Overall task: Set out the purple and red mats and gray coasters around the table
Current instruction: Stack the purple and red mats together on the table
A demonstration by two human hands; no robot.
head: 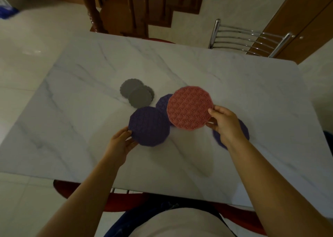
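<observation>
My right hand (225,124) pinches the right edge of a red patterned mat (190,108) and holds it above the marble table (90,128). At the near left edge of a purple mat (149,126), my left hand (120,143) grips it with thumb on top. A second purple mat (163,103) lies partly under the red one. Another purple mat (244,128) lies on the table beneath my right hand, mostly hidden. A small pile of gray scalloped coasters (137,94) lies overlapping just beyond the mats.
A chrome-backed chair (248,38) stands at the table's far right side. A dark wooden chair (115,15) stands at the far edge. A red chair seat (86,188) shows below the near edge, by my body.
</observation>
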